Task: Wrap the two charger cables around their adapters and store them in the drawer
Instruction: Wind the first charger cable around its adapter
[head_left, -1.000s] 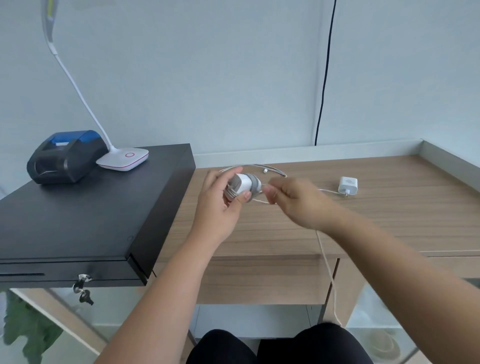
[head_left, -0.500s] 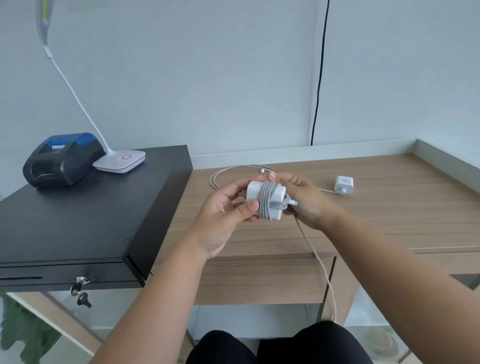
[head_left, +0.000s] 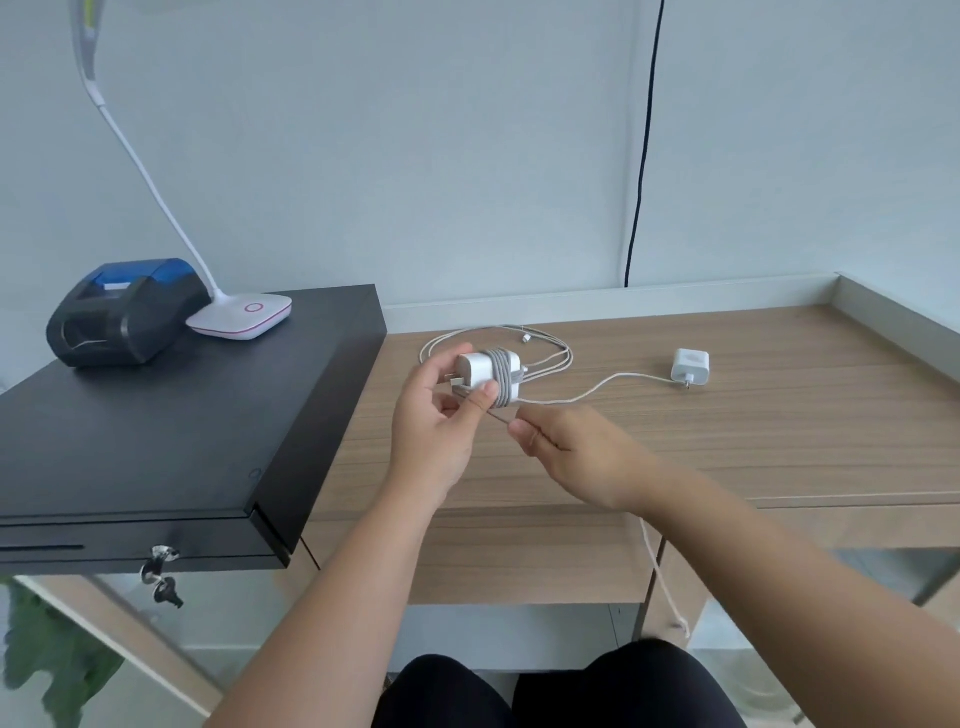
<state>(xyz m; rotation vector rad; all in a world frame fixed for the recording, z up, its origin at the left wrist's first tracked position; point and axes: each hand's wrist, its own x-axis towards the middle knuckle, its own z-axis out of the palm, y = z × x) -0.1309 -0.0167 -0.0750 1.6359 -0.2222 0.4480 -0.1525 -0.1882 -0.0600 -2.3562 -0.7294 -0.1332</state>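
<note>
Left hand (head_left: 436, 415) is pinching the white adapter (head_left: 485, 370) with grey cable (head_left: 503, 375) coiled round it, up over the wooden desk (head_left: 779, 426), and the right hand (head_left: 571, 452) at its 4 o'clock is gripping that cable's loose tail. The second adapter (head_left: 690, 367) is sitting at 3 o'clock with its own cable (head_left: 550, 358) looping behind. Black cash drawer (head_left: 156, 447) at 9 o'clock is sitting shut, so can't tell what's inside.

Wall (head_left: 415, 130): pale blue-grey, plain, behind the hands; black cord (head_left: 643, 156) hanging down it, up and right of them. Desk (head_left: 727, 441): wood-grain, under the hands, low rim along back and right edge. Cash box (head_left: 156, 441): black, left of the hands, keys (head_left: 161, 574) in its front lock. Printer (head_left: 124, 312) and white lamp (head_left: 241, 314) on it, far left.
</note>
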